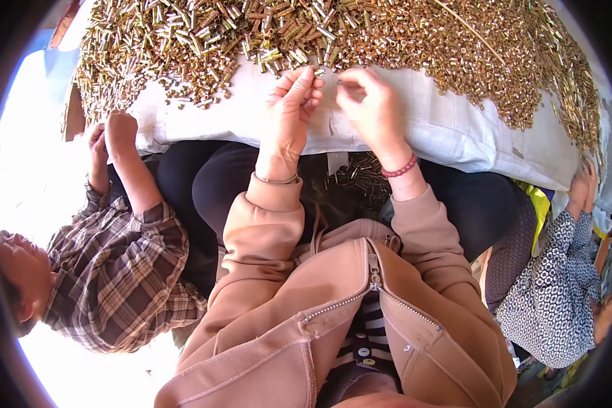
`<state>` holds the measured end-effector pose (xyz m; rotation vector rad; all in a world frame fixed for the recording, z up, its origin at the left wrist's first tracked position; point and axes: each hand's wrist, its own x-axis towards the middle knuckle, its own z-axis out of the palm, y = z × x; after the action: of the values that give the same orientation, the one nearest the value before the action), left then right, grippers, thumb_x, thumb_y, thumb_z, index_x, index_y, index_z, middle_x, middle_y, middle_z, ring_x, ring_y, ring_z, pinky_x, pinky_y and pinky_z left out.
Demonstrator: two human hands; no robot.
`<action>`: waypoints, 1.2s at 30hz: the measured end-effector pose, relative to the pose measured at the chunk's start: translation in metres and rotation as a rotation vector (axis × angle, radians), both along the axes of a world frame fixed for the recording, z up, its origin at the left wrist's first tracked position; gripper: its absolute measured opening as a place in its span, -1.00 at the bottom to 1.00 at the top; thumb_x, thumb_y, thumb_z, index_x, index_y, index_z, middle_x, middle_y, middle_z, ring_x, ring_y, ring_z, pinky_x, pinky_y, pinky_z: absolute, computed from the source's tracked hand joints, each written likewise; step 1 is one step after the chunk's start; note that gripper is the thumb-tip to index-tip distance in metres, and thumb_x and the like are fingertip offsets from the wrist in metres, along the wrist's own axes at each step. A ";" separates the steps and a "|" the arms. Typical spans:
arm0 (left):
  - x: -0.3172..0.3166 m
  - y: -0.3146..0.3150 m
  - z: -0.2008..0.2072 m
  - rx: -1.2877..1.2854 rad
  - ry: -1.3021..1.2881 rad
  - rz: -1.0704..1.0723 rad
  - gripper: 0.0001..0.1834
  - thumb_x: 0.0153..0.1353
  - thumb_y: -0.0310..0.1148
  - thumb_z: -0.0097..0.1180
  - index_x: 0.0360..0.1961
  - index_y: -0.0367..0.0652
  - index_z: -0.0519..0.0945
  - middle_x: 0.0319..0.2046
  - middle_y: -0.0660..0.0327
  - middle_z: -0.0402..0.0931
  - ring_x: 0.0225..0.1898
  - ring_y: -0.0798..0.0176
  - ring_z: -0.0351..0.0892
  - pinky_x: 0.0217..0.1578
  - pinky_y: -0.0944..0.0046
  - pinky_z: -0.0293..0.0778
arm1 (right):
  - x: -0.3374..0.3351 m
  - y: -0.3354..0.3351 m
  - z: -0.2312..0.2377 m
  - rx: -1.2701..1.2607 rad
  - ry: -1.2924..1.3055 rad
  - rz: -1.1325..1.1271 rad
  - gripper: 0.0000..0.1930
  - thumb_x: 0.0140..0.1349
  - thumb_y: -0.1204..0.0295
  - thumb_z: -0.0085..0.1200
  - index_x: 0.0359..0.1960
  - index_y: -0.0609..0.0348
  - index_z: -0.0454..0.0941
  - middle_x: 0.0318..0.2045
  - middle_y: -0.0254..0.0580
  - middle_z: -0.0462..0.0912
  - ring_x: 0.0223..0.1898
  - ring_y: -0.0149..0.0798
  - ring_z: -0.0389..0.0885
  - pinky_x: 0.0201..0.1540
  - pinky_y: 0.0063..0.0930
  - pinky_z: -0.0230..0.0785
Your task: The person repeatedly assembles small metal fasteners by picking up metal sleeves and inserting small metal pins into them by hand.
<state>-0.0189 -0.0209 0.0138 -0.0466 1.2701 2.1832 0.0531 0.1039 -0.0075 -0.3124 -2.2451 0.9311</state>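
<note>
My left hand [294,102] is closed, thumb against curled fingers, with a small shiny metal sleeve [319,72] at its tip. Just to its right, my right hand [374,105] is pinched, thumb to forefinger; whatever is between those fingertips is too small to name. Both hands hover over the near edge of a white cloth-covered work surface [251,92]. Beyond them spreads a wide heap of brass-coloured metal sleeves [292,37], longer ones toward the left. Much shorter pieces [469,58] make up the heap's right side.
Below the surface's edge, between my knees, lie more metal pieces [364,180] in shadow. A person in a plaid shirt [126,272] works at the left, hands by the cloth. Another in a patterned top [551,292] reaches the right edge. A thin stick [472,30] lies on the heap.
</note>
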 end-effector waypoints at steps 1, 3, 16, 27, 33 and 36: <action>0.001 0.001 0.000 0.008 0.001 -0.011 -0.88 0.28 -0.36 0.12 -0.22 -0.14 0.58 -0.42 0.29 0.60 -0.48 0.53 0.50 -0.42 0.58 0.44 | 0.003 0.002 0.004 -0.345 -0.006 0.071 -0.87 0.08 0.50 0.17 -0.30 0.15 0.61 -0.44 -0.27 0.64 -0.41 -0.30 0.63 -0.32 -0.45 0.48; 0.005 0.004 0.000 0.029 -0.012 -0.047 -0.88 0.29 -0.36 0.11 -0.22 -0.15 0.58 -0.42 0.29 0.60 -0.48 0.52 0.50 -0.43 0.57 0.44 | 0.007 0.010 0.015 -0.748 0.022 0.174 -0.88 0.13 0.55 0.16 -0.29 0.24 0.60 -0.44 -0.23 0.68 -0.40 -0.48 0.64 -0.32 -0.60 0.49; 0.015 0.021 -0.001 0.108 0.013 -0.176 -0.85 0.32 -0.38 0.05 -0.19 -0.22 0.57 -0.40 0.25 0.60 -0.45 0.48 0.51 -0.42 0.55 0.43 | 0.019 0.026 0.021 -0.678 0.119 0.282 -0.83 0.23 0.58 0.08 -0.16 0.26 0.62 -0.35 -0.26 0.62 -0.33 -0.46 0.60 -0.25 -0.64 0.45; 0.016 0.025 -0.004 0.125 0.048 -0.211 -0.81 0.31 -0.35 0.08 -0.17 -0.25 0.57 -0.40 0.23 0.60 -0.45 0.46 0.52 -0.41 0.55 0.42 | 0.028 0.034 0.034 -1.005 0.081 0.321 -0.84 0.18 0.60 0.12 -0.20 0.32 0.61 -0.34 -0.31 0.65 -0.31 -0.55 0.57 -0.20 -0.69 0.42; 0.018 0.024 -0.004 0.102 0.135 -0.232 -0.81 0.30 -0.34 0.10 -0.18 -0.25 0.58 -0.38 0.21 0.62 -0.43 0.45 0.54 -0.40 0.55 0.43 | 0.030 0.036 0.034 -0.889 0.091 0.332 -0.86 0.19 0.58 0.12 -0.22 0.32 0.61 -0.35 -0.29 0.66 -0.32 -0.54 0.58 -0.21 -0.68 0.43; 0.020 0.023 -0.005 0.082 0.087 -0.226 -0.80 0.30 -0.34 0.10 -0.17 -0.25 0.58 -0.37 0.19 0.63 -0.43 0.44 0.56 -0.39 0.55 0.44 | 0.032 0.035 0.030 -0.945 0.104 0.333 -0.88 0.19 0.59 0.13 -0.24 0.32 0.61 -0.34 -0.28 0.65 -0.31 -0.53 0.59 -0.22 -0.67 0.45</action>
<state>0.0013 0.0019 0.0084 0.2172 1.1705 2.0573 0.0847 0.1388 0.0223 -0.2837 -1.6390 2.1021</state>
